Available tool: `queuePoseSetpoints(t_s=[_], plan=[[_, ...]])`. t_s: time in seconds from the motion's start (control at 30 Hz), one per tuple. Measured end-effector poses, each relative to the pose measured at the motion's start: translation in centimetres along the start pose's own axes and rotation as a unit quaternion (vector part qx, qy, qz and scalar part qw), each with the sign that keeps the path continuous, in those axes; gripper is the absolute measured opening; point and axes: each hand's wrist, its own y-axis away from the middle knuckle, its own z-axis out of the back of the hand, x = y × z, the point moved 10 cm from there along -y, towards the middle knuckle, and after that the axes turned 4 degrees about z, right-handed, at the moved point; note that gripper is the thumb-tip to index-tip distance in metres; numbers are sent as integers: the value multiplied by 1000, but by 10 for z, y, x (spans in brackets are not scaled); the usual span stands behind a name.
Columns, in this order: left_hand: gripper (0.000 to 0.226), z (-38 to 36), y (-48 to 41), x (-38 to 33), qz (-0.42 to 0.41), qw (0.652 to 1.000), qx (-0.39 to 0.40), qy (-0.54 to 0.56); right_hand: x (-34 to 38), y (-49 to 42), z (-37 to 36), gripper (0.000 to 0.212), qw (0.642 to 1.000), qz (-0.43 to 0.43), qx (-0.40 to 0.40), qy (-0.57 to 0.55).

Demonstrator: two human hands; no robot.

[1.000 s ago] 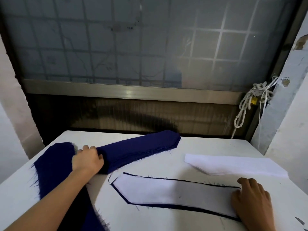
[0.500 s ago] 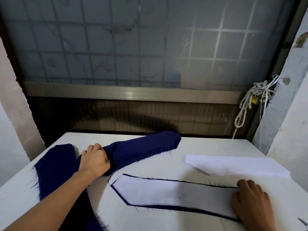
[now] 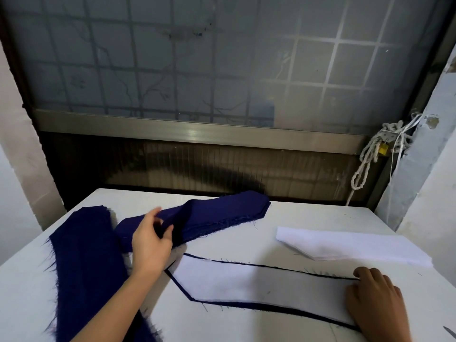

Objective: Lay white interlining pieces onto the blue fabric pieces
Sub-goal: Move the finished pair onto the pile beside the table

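Left hand (image 3: 151, 243) pinches the blue fabric stack (image 3: 217, 213) at the back of the table (image 3: 234, 243), thumb and fingers clamped on its edge. Right hand (image 3: 377, 304) lies flat, fingers together, on the interlining piece (image 3: 259, 282) that covers a blue piece (image 3: 308, 316). The white interlining stack (image 3: 345, 245) sits just behind it, and a blue strip (image 3: 84, 255) lies far left.

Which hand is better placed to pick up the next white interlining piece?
Likely right. The right hand rests on the laid interlining, just beside the white interlining stack; the left hand is far over at the blue fabric stack.
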Motion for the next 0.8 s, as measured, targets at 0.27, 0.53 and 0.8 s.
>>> queuePoseSetpoints(t_s=[0.27, 0.53, 0.8], plan=[[27, -4, 25, -32, -178, 981, 16, -68, 29, 7, 29, 34, 987, 97, -119, 42], [32, -13, 54, -71, -347, 929, 49, -117, 233, 12, 30, 71, 940, 306, -22, -148], [26, 7, 49, -68, -342, 938, 0, -62, 352, 16, 14, 39, 876, 416, 55, -236]])
